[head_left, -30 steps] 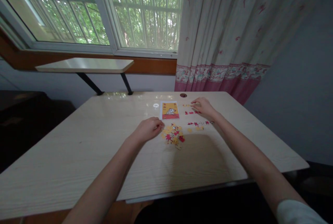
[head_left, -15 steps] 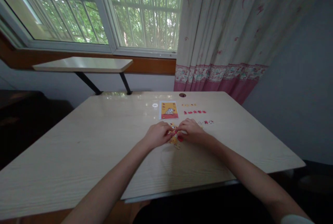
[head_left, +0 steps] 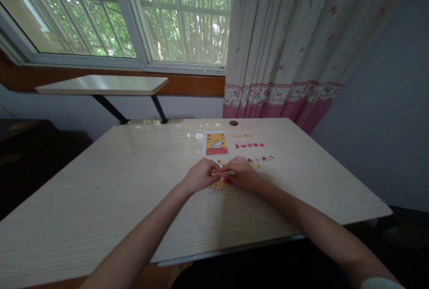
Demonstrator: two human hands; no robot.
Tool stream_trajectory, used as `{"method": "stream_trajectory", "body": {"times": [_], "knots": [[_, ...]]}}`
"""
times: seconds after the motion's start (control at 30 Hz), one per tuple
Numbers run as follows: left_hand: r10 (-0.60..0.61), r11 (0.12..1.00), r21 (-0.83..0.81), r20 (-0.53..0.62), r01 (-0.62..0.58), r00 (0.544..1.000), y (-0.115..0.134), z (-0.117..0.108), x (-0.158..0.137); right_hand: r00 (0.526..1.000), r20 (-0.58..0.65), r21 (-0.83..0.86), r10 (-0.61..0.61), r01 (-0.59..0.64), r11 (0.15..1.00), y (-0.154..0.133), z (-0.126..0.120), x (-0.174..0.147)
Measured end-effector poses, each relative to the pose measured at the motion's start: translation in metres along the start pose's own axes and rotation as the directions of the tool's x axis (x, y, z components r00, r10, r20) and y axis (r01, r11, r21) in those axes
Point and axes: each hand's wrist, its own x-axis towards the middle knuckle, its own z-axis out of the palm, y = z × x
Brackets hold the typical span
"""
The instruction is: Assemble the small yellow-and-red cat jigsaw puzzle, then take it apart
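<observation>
My left hand and my right hand meet above the middle of the table, fingertips almost touching. Both pinch at small red and white jigsaw pieces, partly covered by the fingers. Around and beneath them lies a loose cluster of yellow jigsaw pieces, with a red one close to my right fingers. Just behind the hands is a picture card, showing a white animal on yellow and red. Whether the pinched pieces are joined I cannot tell.
Right of the card run rows of yellow pieces, red pieces and white-and-red pieces. A small white ring lies left of the card. At the back are a cable hole and a raised shelf.
My right hand has shifted slightly left, uncovering more of the white-and-red row. Both hands keep pinching over the cluster. The view has moved a little.
</observation>
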Motion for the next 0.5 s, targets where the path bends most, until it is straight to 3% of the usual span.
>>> {"method": "stream_trajectory", "body": {"times": [0.17,0.3,0.5], "knots": [[-0.017,0.978,-0.209,-0.001,0.017,1.0,-0.0076,0.0048,0.0013,1.0,-0.012,-0.008,0.01,-0.01,1.0,-0.0039,-0.0019,0.0003],[-0.053,0.901,-0.427,0.055,0.071,0.997,-0.0096,0.005,0.0015,0.999,-0.03,-0.006,0.013,-0.013,1.0,-0.0032,-0.002,-0.0004],[-0.112,0.806,-0.587,-0.023,0.078,0.993,-0.0091,0.0055,0.0042,0.982,-0.188,0.005,0.002,-0.001,1.0,-0.0014,0.0013,-0.001]]}}
